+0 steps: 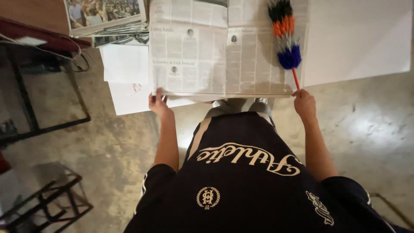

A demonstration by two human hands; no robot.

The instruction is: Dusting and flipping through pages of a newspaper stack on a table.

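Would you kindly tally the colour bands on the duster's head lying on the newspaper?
Duster bands, top to handle:
Black: 1
Orange: 1
Grey: 1
Blue: 1
Total: 4
It lies on the newspaper; the right hand is at its red handle.

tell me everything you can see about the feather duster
The feather duster lies flat on the open newspaper, head pointing away from the person. Its fluffy head is banded: black at the far end, then orange, grey and blue nearest the handle. A thin red handle runs from the blue band to the right hand, which grips its end at the newspaper's near edge. The bristles look soft and synthetic.
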